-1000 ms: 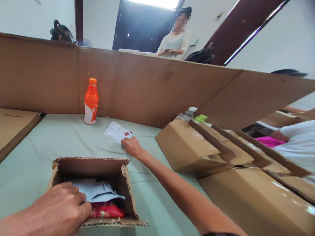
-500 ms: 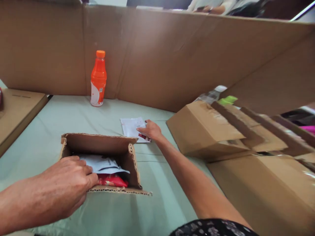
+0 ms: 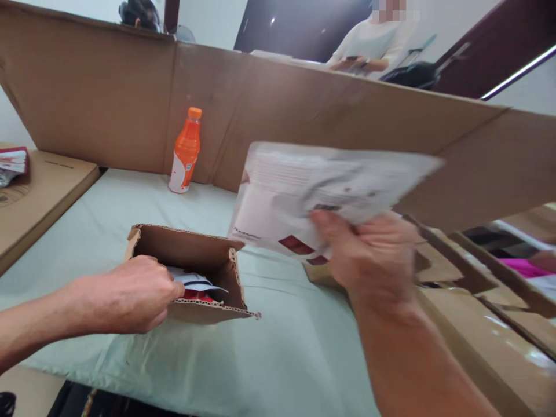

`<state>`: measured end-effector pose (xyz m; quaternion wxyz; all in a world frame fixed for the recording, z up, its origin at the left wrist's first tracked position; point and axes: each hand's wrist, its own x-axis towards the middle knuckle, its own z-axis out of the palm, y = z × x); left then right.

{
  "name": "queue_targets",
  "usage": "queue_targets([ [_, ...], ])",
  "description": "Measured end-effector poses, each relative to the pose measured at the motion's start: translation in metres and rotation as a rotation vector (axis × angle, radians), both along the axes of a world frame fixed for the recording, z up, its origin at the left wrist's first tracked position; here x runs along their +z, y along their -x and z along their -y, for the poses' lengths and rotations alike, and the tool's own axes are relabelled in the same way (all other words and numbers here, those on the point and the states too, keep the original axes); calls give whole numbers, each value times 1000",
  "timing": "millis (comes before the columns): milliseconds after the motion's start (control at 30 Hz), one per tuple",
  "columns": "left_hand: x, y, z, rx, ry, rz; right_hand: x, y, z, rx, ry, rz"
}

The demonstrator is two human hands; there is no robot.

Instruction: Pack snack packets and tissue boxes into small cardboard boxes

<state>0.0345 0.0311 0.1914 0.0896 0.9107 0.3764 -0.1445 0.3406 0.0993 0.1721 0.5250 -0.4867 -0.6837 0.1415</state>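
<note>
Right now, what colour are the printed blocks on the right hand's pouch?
The printed blocks are dark red, shown in the head view.

We've got a white pouch [image 3: 278,202] with dark-red blocks, a plain brown cardboard box [image 3: 204,313], a vivid orange-and-white bottle [image 3: 186,153], a pale green tablecloth [image 3: 269,353]!

Pouch [image 3: 278,214] looks glossy — box [image 3: 204,313] is matt cardboard.
</note>
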Motion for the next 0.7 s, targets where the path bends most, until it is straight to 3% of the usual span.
queue_targets([
  [100,-4,0,1,-4,-19,13,28,24,35,12,-309,152],
  [200,-10,1,3,-44,-50,-6,33,51,46,247,-350,409],
  [300,-15,2,3,-74,-78,33,28,74,38,422,-179,655],
  [467,-17,4,1,-60,-67,67,20,109,16,441,307,1152],
  [700,-26,5,3,-104,-178,138,-2,153,-3,849,542,1303],
])
